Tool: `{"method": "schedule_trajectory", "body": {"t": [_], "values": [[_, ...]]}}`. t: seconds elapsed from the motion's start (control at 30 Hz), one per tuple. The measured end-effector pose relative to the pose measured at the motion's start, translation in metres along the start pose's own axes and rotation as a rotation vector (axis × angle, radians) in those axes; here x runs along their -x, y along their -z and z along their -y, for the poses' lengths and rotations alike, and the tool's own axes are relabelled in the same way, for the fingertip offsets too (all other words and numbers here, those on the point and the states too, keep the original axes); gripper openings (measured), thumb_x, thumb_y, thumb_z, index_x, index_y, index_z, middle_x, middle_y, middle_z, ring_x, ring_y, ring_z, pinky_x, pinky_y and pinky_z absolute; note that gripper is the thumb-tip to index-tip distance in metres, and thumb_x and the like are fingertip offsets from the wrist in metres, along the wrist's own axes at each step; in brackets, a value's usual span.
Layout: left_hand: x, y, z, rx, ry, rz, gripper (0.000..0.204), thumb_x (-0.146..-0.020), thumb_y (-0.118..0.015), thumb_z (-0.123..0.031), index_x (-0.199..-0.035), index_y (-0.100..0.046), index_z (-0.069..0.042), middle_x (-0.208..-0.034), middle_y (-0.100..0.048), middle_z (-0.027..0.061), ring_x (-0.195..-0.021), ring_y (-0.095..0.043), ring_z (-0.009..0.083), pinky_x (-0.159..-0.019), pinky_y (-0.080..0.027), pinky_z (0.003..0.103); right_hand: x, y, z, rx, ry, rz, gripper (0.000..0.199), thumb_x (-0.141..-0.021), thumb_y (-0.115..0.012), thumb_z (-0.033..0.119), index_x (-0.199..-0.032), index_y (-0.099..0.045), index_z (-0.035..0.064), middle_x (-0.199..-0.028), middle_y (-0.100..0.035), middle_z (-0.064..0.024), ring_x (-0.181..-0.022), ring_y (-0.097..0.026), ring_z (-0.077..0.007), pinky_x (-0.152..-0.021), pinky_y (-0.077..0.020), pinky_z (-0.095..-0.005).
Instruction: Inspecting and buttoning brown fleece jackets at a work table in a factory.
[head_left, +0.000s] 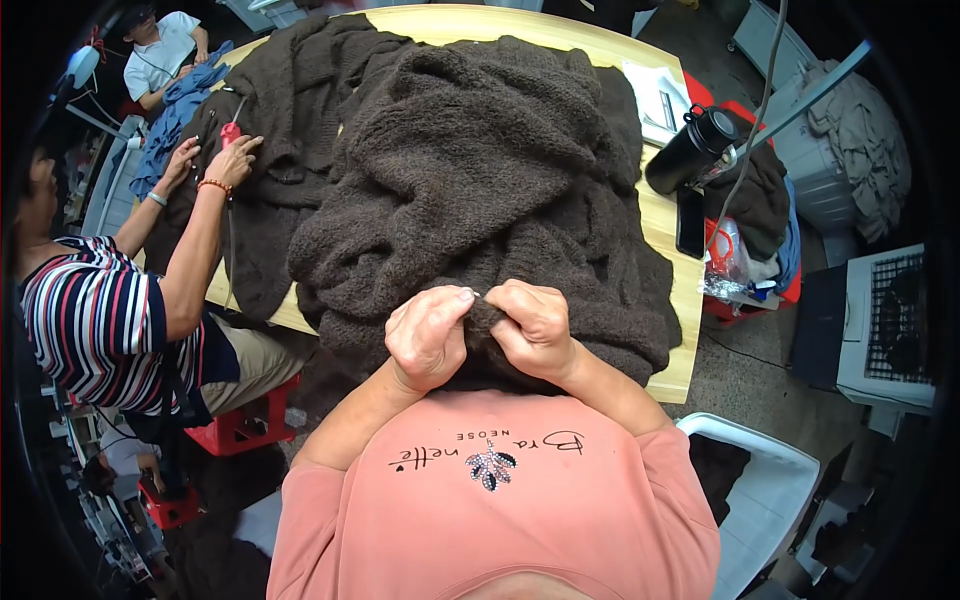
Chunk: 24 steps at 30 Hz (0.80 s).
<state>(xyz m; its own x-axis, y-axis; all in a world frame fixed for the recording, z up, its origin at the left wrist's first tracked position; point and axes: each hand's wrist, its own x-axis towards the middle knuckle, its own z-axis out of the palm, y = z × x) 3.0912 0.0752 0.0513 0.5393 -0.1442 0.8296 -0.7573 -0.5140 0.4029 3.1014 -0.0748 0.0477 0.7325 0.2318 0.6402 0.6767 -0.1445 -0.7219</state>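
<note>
A thick heap of dark brown knitted fabric (500,160) covers most of the wooden table in front of me. At its near edge, close to my chest, my left hand (430,335) pinches a bit of the fabric between thumb and fingers. Just beside it, my right hand (533,325) is closed on the same piece, its fingertips almost meeting the left ones. A short stretch of the knit hangs below the two pinches. Something tiny and pale shows at the left fingertips; I cannot tell whether it is a nail or a small tool.
To the left, a co-worker (95,310) handles more brown knit with a red-handled tool (230,133). A black flask (692,150), a phone (690,222) and papers (655,103) lie along the table's right edge (675,350). A white tub (770,490) stands at my right.
</note>
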Motion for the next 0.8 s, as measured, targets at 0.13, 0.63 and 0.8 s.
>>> {"method": "schedule_trajectory", "body": {"t": [0.13,0.63,0.8], "values": [[0.002,0.000,0.000,0.013,-0.038,0.031,0.027,-0.065,-0.058,0.016,-0.089,-0.059,0.005,-0.074,-0.062,0.0151,-0.063,-0.063,0.0257,-0.055,-0.054,0.031,0.003,0.003,0.001,-0.039,-0.087,0.032,0.013,-0.059,-0.053,-0.006,-0.072,-0.055,-0.0017,-0.061,-0.053,-0.0122,-0.049,-0.053,-0.0248,-0.046,-0.0415,-0.0315],[0.002,0.006,-0.004,-0.177,0.027,0.015,0.023,-0.066,-0.061,0.012,-0.086,-0.060,0.000,-0.072,-0.062,0.0114,-0.063,-0.062,0.0242,-0.057,-0.049,0.031,-0.005,0.009,-0.003,0.332,0.328,-0.113,0.022,-0.058,-0.061,-0.002,-0.078,-0.054,-0.0002,-0.061,-0.051,-0.0089,-0.048,-0.050,-0.0244,-0.045,-0.0402,-0.0325],[0.003,0.018,0.003,-0.143,0.220,0.038,0.020,-0.068,-0.065,0.008,-0.085,-0.062,-0.002,-0.070,-0.061,0.0098,-0.061,-0.058,0.0226,-0.058,-0.045,0.029,0.005,0.040,-0.011,0.348,0.227,-0.187,0.015,-0.064,-0.061,-0.005,-0.078,-0.055,-0.0019,-0.063,-0.055,-0.0122,-0.051,-0.055,-0.0267,-0.047,-0.0440,-0.0328]]}}
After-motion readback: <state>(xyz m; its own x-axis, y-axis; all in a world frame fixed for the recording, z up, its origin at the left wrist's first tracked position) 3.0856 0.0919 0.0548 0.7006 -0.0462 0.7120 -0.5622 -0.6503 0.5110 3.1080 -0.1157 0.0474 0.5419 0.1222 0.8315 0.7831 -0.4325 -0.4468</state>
